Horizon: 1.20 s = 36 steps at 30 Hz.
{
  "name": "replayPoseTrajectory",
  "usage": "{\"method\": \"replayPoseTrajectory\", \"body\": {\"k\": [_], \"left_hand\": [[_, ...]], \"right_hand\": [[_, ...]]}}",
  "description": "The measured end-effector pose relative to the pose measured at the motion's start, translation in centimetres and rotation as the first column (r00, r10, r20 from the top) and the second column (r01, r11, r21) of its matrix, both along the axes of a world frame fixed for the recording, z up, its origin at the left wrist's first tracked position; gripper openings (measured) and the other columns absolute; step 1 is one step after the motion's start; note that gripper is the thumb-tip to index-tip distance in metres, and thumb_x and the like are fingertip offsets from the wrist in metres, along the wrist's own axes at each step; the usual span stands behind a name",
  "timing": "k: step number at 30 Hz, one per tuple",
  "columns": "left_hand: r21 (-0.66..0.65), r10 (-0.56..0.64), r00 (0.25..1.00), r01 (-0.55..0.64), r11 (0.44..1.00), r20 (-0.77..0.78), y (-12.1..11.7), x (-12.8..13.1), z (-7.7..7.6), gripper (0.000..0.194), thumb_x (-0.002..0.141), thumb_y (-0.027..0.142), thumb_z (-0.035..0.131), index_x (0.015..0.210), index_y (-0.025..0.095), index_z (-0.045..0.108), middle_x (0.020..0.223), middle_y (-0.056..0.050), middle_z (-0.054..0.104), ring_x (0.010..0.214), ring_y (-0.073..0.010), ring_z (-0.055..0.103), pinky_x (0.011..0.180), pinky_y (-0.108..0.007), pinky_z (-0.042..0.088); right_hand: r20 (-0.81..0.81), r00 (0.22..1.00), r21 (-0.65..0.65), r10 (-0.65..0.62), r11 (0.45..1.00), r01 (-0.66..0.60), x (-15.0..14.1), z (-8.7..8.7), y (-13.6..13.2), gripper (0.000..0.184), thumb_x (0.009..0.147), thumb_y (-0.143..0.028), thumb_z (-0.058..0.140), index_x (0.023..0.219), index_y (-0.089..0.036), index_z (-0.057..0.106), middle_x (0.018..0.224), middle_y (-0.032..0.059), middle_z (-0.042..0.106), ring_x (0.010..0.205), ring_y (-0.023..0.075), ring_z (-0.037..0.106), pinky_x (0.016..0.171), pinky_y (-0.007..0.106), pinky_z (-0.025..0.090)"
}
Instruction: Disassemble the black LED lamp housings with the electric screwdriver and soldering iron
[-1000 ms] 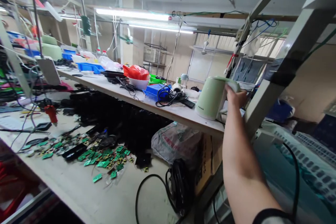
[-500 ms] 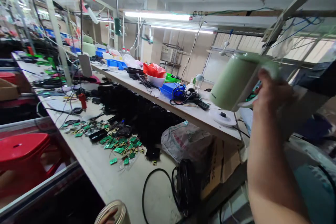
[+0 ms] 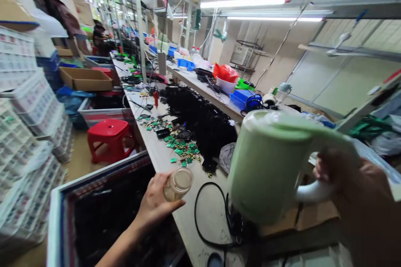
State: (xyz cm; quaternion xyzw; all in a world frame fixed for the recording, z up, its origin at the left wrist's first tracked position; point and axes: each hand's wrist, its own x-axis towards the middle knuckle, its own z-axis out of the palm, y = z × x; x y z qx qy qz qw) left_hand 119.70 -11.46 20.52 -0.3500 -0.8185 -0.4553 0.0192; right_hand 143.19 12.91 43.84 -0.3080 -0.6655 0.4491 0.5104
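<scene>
A pale green electric kettle (image 3: 266, 167) hangs upright in front of me on the right, its lid closed. My right hand (image 3: 341, 171) is wrapped round its handle. To the left, my left hand (image 3: 158, 194) grips a clear, open-topped jar (image 3: 178, 185), tilted slightly over the bench edge. What the jar holds, if anything, cannot be made out. Kettle and jar are apart. Below the kettle, a black cable (image 3: 200, 233) loops on the bench, and a round dark lid-like piece (image 3: 214, 259) lies at the bottom edge.
Small green circuit boards (image 3: 180, 148) and a black heap (image 3: 200, 121) cover part of the workbench (image 3: 175, 167). A raised shelf (image 3: 230, 110) runs along it. Beside it are a red stool (image 3: 109, 133) and a large bin (image 3: 106, 200). Other people stand and sit far back.
The kettle has come off the right end of the shelf and moved nearer and lower. The jar and my left hand have risen into view. My view has swung right and tilted.
</scene>
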Motion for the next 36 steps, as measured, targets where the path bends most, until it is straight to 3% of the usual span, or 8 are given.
{"method": "replayPoseTrajectory", "body": {"k": [2, 4, 7, 9, 17, 23, 29, 36], "left_hand": [[-0.029, -0.033, 0.999, 0.033, 0.999, -0.023, -0.1, 0.4, 0.1, 0.068, 0.057, 0.043, 0.08, 0.118, 0.023, 0.056, 0.106, -0.005, 0.06, 0.101, -0.0286, 0.056, 0.088, -0.041, 0.049], [-0.049, -0.068, 0.998, 0.067, 0.997, -0.016, -0.1, 0.9, -0.1, 0.07, 0.058, 0.039, 0.08, 0.121, 0.024, 0.054, 0.109, -0.005, 0.058, 0.102, -0.0281, 0.054, 0.089, -0.04, 0.047], [-0.069, -0.111, 0.994, 0.112, 0.991, 0.018, 0.1, 1.6, -0.4, 0.07, 0.058, 0.036, 0.079, 0.123, 0.026, 0.053, 0.109, -0.004, 0.056, 0.101, -0.0282, 0.053, 0.089, -0.041, 0.046], [-0.082, -0.122, 0.991, 0.126, 0.989, 0.049, 0.3, 1.8, -0.6, 0.071, 0.056, 0.034, 0.079, 0.122, 0.025, 0.055, 0.108, -0.005, 0.056, 0.101, -0.0289, 0.052, 0.089, -0.042, 0.046], [-0.087, -0.184, 0.976, 0.195, 0.977, 0.117, 1.4, 2.2, -1.8, 0.071, 0.053, 0.028, 0.078, 0.12, 0.023, 0.056, 0.107, -0.006, 0.054, 0.102, -0.0299, 0.05, 0.091, -0.045, 0.044], [-0.025, -0.205, 0.974, 0.209, 0.978, 0.1, 2.1, 2.2, -3.0, 0.073, 0.055, 0.027, 0.077, 0.123, 0.026, 0.053, 0.107, -0.005, 0.052, 0.103, -0.03, 0.049, 0.092, -0.046, 0.044], [-0.032, -0.208, 0.97, 0.213, 0.977, 0.124, 2.0, 1.9, -2.5, 0.073, 0.052, 0.022, 0.077, 0.121, 0.023, 0.054, 0.107, -0.006, 0.052, 0.102, -0.0294, 0.049, 0.091, -0.045, 0.044], [-0.002, -0.197, 0.97, 0.199, 0.98, 0.14, 2.2, 2.0, -2.6, 0.07, 0.051, 0.019, 0.074, 0.118, 0.024, 0.054, 0.104, -0.004, 0.051, 0.1, -0.0284, 0.05, 0.09, -0.044, 0.046]], "right_hand": [[0.213, 0.975, -0.095, 0.065, 0.994, -0.046, -0.1, -2.6, -1.1, 0.04, 0.048, -0.052, 0.083, 0.057, -0.021, 0.059, 0.042, -0.003, 0.048, 0.036, 0.0127, 0.042, 0.034, 0.024, 0.032], [0.395, 0.903, -0.153, 0.168, 0.981, -0.116, -0.4, -4.6, -2.0, 0.041, 0.047, -0.056, 0.081, 0.064, -0.022, 0.065, 0.044, -0.0018, 0.051, 0.039, 0.0155, 0.044, 0.036, 0.026, 0.034], [0.556, 0.769, -0.169, 0.315, 0.949, -0.266, -1.2, -6.2, -3.4, 0.039, 0.051, -0.055, 0.079, 0.066, -0.021, 0.067, 0.051, -0.0012, 0.054, 0.045, 0.0155, 0.046, 0.041, 0.026, 0.037], [0.612, 0.719, -0.137, 0.33, 0.939, -0.315, -1.8, -6.7, -4.3, 0.036, 0.056, -0.052, 0.077, 0.063, -0.019, 0.065, 0.053, -0.0027, 0.052, 0.048, 0.013, 0.045, 0.045, 0.024, 0.038], [0.789, 0.558, -0.031, 0.256, 0.924, -0.38, -2.3, -6.5, -4.7, 0.038, 0.059, -0.055, 0.075, 0.061, -0.02, 0.062, 0.054, -0.0032, 0.056, 0.053, 0.0139, 0.053, 0.048, 0.019, 0.042], [0.804, 0.566, 0.058, 0.182, 0.923, -0.38, -2.4, -5.8, -4.5, 0.037, 0.061, -0.056, 0.075, 0.062, -0.02, 0.065, 0.054, -0.0029, 0.059, 0.052, 0.0146, 0.056, 0.048, 0.019, 0.044], [0.848, 0.495, 0.06, 0.189, 0.894, -0.444, -2.5, -5.9, -3.3, 0.038, 0.064, -0.058, 0.073, 0.069, -0.02, 0.07, 0.058, -0.0015, 0.063, 0.054, 0.0161, 0.059, 0.048, 0.02, 0.047], [0.843, 0.506, 0.066, 0.185, 0.896, -0.439, -2.7, -6.1, -3.8, 0.039, 0.064, -0.058, 0.072, 0.066, -0.02, 0.068, 0.057, -0.0017, 0.061, 0.054, 0.0155, 0.057, 0.048, 0.02, 0.046]]}}
